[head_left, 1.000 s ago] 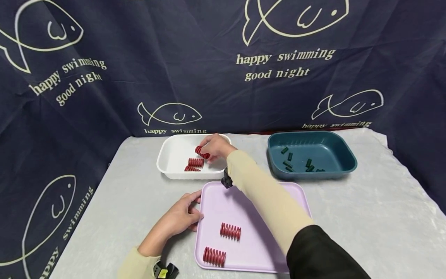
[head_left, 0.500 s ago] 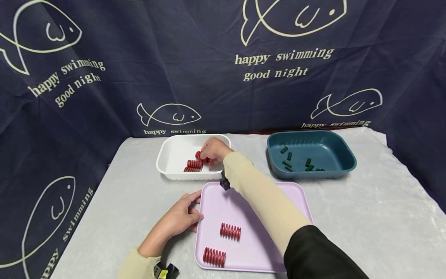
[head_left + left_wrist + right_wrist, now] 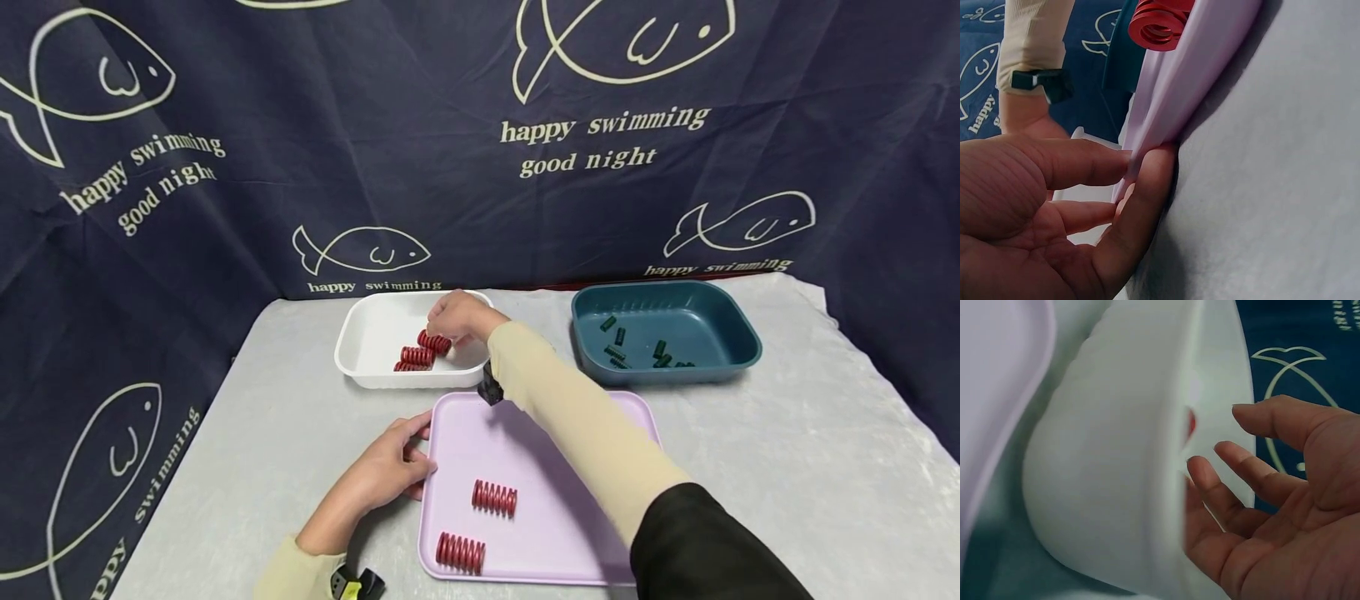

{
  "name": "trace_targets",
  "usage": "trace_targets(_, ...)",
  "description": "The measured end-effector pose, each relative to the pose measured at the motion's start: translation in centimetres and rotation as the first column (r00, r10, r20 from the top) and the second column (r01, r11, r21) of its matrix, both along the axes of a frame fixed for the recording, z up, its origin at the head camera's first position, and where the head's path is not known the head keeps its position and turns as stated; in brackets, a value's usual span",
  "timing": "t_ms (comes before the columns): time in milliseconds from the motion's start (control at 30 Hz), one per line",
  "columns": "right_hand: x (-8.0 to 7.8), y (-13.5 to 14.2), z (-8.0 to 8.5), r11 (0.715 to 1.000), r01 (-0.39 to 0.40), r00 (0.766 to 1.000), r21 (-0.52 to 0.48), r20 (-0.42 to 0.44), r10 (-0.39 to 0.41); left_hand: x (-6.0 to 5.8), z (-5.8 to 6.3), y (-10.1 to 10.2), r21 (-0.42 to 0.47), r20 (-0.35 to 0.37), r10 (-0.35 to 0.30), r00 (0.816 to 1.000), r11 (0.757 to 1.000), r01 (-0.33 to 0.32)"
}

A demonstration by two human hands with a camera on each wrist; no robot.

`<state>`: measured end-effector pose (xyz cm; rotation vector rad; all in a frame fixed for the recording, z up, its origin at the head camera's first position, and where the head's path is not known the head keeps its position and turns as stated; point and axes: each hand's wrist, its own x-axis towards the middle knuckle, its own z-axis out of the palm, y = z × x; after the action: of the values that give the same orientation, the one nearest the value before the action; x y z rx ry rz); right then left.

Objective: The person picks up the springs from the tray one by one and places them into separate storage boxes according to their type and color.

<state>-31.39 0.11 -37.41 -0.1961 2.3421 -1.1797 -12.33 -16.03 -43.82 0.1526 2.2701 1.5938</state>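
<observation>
My right hand [image 3: 463,318] is over the right part of the white bin [image 3: 363,379]. In the right wrist view its fingers are loosely bent, apart, with nothing between them. Just beneath lies a red coil spring [image 3: 433,342], and two more red springs [image 3: 417,356] lie beside it in the bin. My left hand [image 3: 386,467] grips the left rim of the lilac tray [image 3: 540,467], thumb on top and fingers beneath in the left wrist view. On the tray rest a red spring [image 3: 494,498] near the middle left and another spring [image 3: 461,553] at the front left corner.
A teal bin [image 3: 667,377] holding several small green springs [image 3: 660,348] stands at the back right. Behind both bins hangs a dark blue curtain [image 3: 465,192] with fish prints. A pale cloth [image 3: 795,467] covers the table.
My right hand has lowered a red spring into the white bin, let go of it and risen slightly. My left hand has stayed on the tray rim.
</observation>
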Motion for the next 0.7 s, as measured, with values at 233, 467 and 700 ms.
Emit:
trace_targets(233, 0.6, 2.2, 2.3, 0.992, -0.074, 0.997, -0.101, 0.003, 0.074, -0.1, -0.2, 0.0, -0.007, 0.004, 0.004, 1.0, 1.0, -0.004)
trace_targets(467, 2.4, 5.4, 4.4, 0.968, -0.204, 0.978, -0.146, -0.07, 0.195, -0.1, -0.3, 0.0, -0.003, -0.001, 0.002, 1.0, 1.0, -0.002)
trace_targets(700, 4.9, 7.9, 5.5, 0.938, -0.293, 0.955, -0.185, -0.105, 0.278, -0.1, -0.2, 0.0, -0.001, -0.003, -0.003, 1.0, 1.0, 0.003)
